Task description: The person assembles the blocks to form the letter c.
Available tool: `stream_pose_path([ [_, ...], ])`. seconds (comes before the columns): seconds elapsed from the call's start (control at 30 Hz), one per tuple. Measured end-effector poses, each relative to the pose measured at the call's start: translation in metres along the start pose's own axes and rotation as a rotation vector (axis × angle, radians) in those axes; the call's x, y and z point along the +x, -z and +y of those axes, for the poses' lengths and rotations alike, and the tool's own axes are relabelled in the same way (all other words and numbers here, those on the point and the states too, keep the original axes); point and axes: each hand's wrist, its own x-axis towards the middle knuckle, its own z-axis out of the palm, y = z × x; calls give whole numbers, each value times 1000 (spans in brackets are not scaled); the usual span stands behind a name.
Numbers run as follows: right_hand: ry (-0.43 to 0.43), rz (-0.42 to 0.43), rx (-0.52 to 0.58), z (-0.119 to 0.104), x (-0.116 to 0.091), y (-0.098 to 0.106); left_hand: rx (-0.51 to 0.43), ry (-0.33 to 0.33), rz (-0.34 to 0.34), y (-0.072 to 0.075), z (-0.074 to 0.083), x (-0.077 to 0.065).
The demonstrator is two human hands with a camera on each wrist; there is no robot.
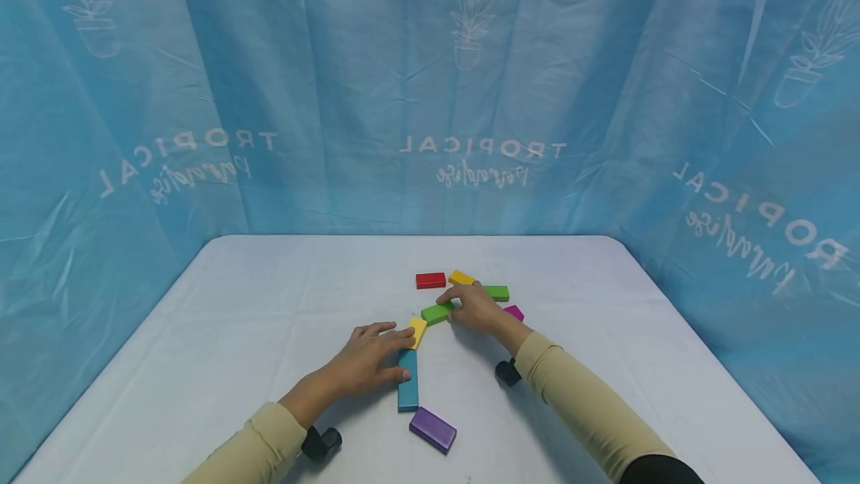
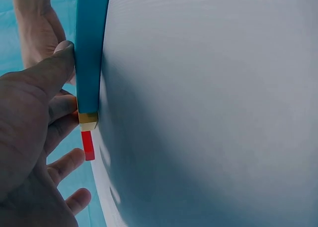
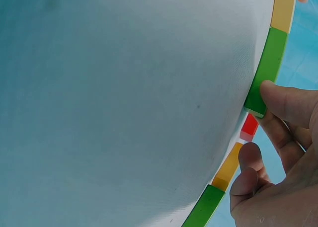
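Observation:
My left hand (image 1: 363, 363) lies over a row of small blocks. Its thumb touches the blue block (image 1: 407, 396), and its outstretched fingers reach the pale yellow block (image 1: 419, 324) at that block's far end. In the left wrist view, the thumb tip rests against the blue block's (image 2: 90, 53) edge. My right hand (image 1: 477, 308) pinches one end of a green block (image 1: 434, 314) between thumb and fingers. The green block's other end lies against the yellow one, and the three form a bending line. In the right wrist view, the thumb is on the green block (image 3: 268, 63).
A purple block (image 1: 433, 430) lies near the blue block's close end. Beyond the right hand are a red block (image 1: 430, 281), a deeper yellow block (image 1: 460, 277), a second green block (image 1: 497, 293) and a magenta block (image 1: 513, 312). All lie on the white table (image 1: 269, 305) before a blue curtain.

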Motion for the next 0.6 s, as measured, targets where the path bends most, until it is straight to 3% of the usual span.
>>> stream_pose_path([
  [0.6,-36,-4,46,2,-1,1,16,-4,7,-1,0,1],
])
